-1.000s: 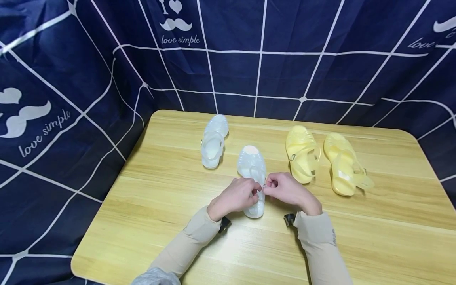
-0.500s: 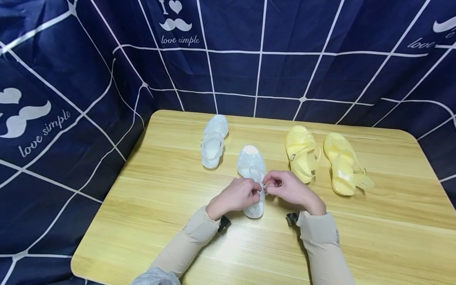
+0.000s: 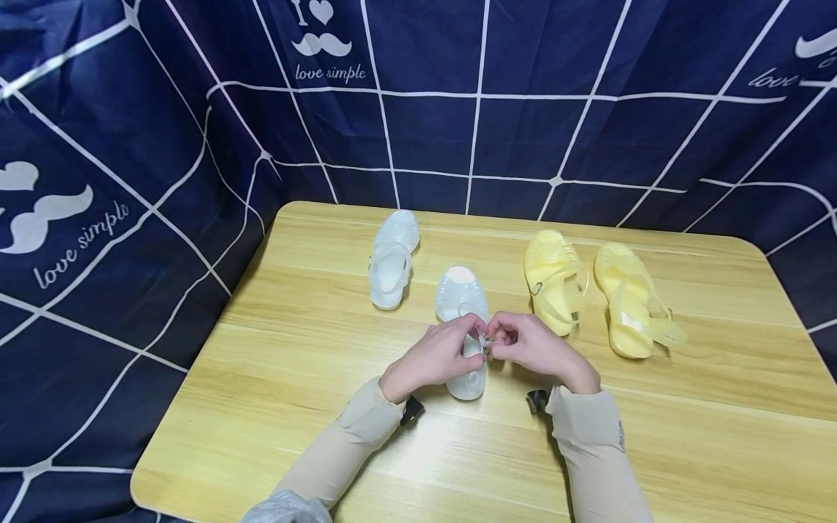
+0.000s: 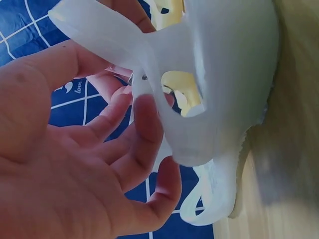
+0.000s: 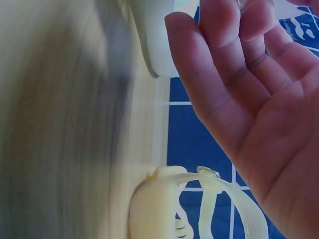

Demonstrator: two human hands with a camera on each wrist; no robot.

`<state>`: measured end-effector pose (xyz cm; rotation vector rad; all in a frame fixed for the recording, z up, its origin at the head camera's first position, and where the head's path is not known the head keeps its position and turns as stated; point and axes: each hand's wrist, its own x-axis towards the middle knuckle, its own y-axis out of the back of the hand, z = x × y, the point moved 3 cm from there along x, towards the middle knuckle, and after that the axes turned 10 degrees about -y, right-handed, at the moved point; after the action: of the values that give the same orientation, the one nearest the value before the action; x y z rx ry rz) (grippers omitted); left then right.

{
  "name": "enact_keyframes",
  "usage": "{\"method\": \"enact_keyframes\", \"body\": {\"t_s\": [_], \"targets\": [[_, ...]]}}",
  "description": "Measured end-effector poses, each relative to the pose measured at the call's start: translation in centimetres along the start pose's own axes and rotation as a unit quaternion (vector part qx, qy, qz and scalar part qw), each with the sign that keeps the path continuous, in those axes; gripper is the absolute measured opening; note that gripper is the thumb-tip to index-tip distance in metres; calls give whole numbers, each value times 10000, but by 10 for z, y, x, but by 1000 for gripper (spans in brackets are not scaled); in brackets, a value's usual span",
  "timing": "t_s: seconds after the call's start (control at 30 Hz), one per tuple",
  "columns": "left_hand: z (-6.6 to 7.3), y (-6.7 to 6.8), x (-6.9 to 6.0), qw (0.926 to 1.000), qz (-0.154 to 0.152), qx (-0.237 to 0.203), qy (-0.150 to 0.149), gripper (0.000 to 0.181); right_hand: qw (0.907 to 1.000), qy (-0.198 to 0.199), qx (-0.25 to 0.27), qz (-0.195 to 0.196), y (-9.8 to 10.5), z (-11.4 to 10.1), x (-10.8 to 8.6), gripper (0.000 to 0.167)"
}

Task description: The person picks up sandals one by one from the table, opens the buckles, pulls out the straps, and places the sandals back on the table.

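A translucent white jelly sandal (image 3: 461, 287) lies on the table between the hands, toe pointing away. My left hand (image 3: 431, 356) reaches over it from the left. In the left wrist view, its curled fingers hold the sandal's ankle strap (image 4: 144, 55) near a small metal buckle (image 4: 130, 78). From the other side my right hand (image 3: 532, 349) pinches the strap by the buckle, on the sandal's right edge. Its fingertips are cut off at the top of the right wrist view, where the other fingers (image 5: 192, 59) curl beside the sandal. Hands partly hide the strap and heel area.
A second white sandal (image 3: 394, 254) stands farther back to the left, its strap looped across. Two yellow sandals (image 3: 552, 269) lie to the right with straps hanging loose. The wooden table (image 3: 275, 349) meets a dark blue grid-patterned cloth (image 3: 425, 138) behind and at left.
My left thumb and index finger have spread and shifted up around the strap by the buckle. The right hand has moved slightly right and away. The other sandals stay put.
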<state>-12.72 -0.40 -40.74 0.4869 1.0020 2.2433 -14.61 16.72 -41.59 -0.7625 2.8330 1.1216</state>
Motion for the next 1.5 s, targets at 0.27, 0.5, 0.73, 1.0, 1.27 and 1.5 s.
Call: {"method": "enact_keyframes", "body": {"t_s": [0.27,0.5,0.73,1.0,1.27,1.5], "targets": [[-1,-3,2,9989,64,-458,121,33,9997,-73,206,-118,0,1,0,12],[-4,-5,3,9954,146,-891,305,45,9990,-83,380,-199,-1,1,0,14],[-3,-6,3,9974,-5,-726,33,49,9991,-71,382,-159,-1,1,0,13],[-3,-7,4,9961,-2,-881,99,48,9988,-20,473,-159,-3,3,1,14],[-5,-7,5,9932,136,-1129,255,45,9970,-117,670,-365,-6,4,2,17],[-6,-8,5,9906,295,-1271,403,44,9974,-62,642,-331,-7,4,3,18]]}}
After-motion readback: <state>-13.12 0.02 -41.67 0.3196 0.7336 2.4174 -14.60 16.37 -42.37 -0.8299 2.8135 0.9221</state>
